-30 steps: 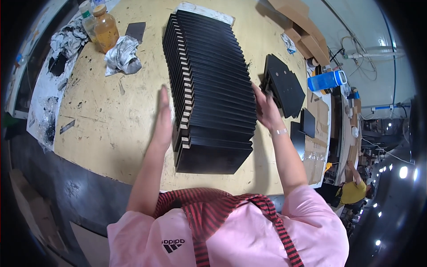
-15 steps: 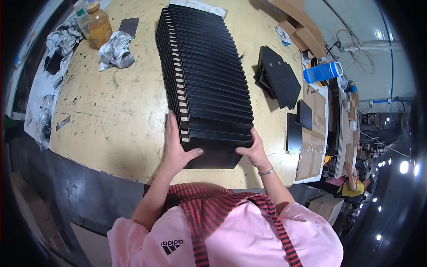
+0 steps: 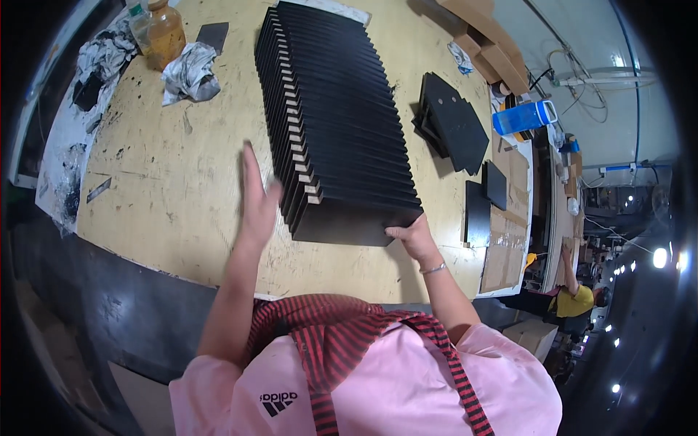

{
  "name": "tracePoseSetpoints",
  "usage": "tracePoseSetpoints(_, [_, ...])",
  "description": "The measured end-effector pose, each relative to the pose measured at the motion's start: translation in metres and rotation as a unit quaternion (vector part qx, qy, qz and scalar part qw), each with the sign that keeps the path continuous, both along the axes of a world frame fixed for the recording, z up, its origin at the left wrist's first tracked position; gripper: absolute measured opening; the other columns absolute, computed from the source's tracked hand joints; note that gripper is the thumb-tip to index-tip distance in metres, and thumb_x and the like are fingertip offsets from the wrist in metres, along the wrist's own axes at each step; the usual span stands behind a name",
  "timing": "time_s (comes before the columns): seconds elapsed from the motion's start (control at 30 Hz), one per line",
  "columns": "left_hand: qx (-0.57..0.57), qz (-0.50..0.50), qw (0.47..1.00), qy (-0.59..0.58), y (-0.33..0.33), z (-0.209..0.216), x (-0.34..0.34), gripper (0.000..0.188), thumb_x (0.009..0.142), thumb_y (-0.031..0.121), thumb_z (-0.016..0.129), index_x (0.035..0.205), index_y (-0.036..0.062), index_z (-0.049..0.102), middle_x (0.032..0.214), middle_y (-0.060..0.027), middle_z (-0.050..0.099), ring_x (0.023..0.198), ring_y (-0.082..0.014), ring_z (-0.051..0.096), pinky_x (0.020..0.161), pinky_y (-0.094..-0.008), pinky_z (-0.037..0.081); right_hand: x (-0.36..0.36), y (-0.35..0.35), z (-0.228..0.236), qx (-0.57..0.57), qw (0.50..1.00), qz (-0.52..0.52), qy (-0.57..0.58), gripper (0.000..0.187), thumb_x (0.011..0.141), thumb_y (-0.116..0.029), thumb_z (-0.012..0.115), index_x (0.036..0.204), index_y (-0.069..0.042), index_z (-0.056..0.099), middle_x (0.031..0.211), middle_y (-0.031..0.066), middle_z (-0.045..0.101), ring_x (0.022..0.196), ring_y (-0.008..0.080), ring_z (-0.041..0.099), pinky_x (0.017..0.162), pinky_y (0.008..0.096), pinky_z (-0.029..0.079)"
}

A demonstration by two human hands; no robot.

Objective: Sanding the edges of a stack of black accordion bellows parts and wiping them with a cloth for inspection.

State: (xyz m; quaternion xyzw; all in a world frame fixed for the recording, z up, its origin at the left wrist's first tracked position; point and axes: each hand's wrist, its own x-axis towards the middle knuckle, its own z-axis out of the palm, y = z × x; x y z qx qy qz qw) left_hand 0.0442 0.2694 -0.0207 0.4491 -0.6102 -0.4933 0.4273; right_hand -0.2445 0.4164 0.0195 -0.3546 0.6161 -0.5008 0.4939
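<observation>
A long row of flat black panels [image 3: 342, 116], standing on edge and leaning together, runs away from me across the table. Pale notches show along its left side. My right hand [image 3: 416, 238] grips the near right corner, thumb on the front panel's face and fingers round the side edge, partly hidden. Off the row's near left end, my left hand [image 3: 256, 207] is raised with thumb and fingers apart, holding nothing. It is slightly blurred.
Several black plates [image 3: 454, 123] lie piled on the right, with smaller black pieces [image 3: 477, 213] nearer me. A blue bottle [image 3: 520, 118] lies beyond. At the far left are a jar of amber liquid [image 3: 166, 36] and a crumpled cloth [image 3: 190, 74]. Another person [image 3: 574, 299] is at the far right.
My left hand has let go of the row's near end and moved left. The nearest panels have shifted away from me, tight against the others. My right hand keeps its hold.
</observation>
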Motion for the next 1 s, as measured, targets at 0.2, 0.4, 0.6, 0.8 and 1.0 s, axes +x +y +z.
tracePoseSetpoints(0.2, [-0.092, 0.010, 0.996, -0.016, 0.000, -0.027, -0.034, 0.076, 0.104, 0.035, 0.040, 0.159, -0.0007, 0.002, 0.167, -0.0212, 0.007, 0.154, -0.0375, 0.004, 0.124, -0.0459, 0.004, -0.026, -0.009, -0.009, 0.071, 0.970, 0.033, -0.229, 0.076, 0.068, 0.016, 0.075, 0.139, -0.003, 0.054, 0.131, 0.0084, 0.063, 0.122, 0.0240, 0.060, 0.104, 0.0362, 0.049])
tracePoseSetpoints(0.4, [-0.102, 0.052, 0.993, -0.026, -0.008, -0.018, -0.050, 0.078, 0.106, 0.050, 0.032, 0.161, 0.0037, 0.002, 0.167, -0.0213, 0.007, 0.155, -0.0368, 0.003, 0.124, -0.0486, 0.001, -0.062, -0.008, -0.026, 0.142, 0.957, 0.054, -0.247, 0.074, 0.066, 0.012, 0.077, 0.136, -0.001, 0.057, 0.131, 0.0138, 0.064, 0.127, 0.0270, 0.058, 0.109, 0.0403, 0.045])
tracePoseSetpoints(0.6, [-0.037, 0.046, 0.998, -0.002, -0.014, -0.006, -0.027, 0.072, 0.107, 0.046, 0.026, 0.160, 0.0011, 0.006, 0.168, -0.0185, 0.006, 0.154, -0.0391, 0.000, 0.125, -0.0466, 0.002, -0.081, -0.018, -0.019, 0.000, 0.918, 0.050, -0.394, 0.082, 0.084, -0.053, 0.075, 0.142, 0.001, 0.051, 0.141, 0.0181, 0.057, 0.131, 0.0286, 0.055, 0.114, 0.0442, 0.040])
tracePoseSetpoints(0.8, [-0.059, 0.063, 0.995, -0.044, -0.032, -0.030, -0.060, 0.072, 0.107, 0.044, 0.027, 0.159, 0.0002, 0.005, 0.167, -0.0233, 0.004, 0.155, -0.0382, 0.002, 0.125, -0.0456, 0.005, -0.103, -0.122, -0.015, 0.086, 0.969, 0.077, -0.217, 0.091, 0.096, -0.071, 0.043, 0.155, -0.003, 0.033, 0.149, 0.0112, 0.049, 0.125, 0.0183, 0.056, 0.100, 0.0260, 0.048])
tracePoseSetpoints(1.0, [-0.005, 0.114, 0.993, 0.000, -0.081, -0.015, -0.038, 0.068, 0.107, 0.036, 0.028, 0.159, 0.0003, 0.005, 0.167, -0.0209, 0.003, 0.155, -0.0353, -0.002, 0.125, -0.0441, 0.003, -0.072, -0.195, 0.010, 0.066, 0.978, 0.070, -0.184, 0.089, 0.094, -0.068, 0.052, 0.151, -0.001, 0.039, 0.143, 0.0125, 0.052, 0.126, 0.0233, 0.054, 0.107, 0.0368, 0.045])
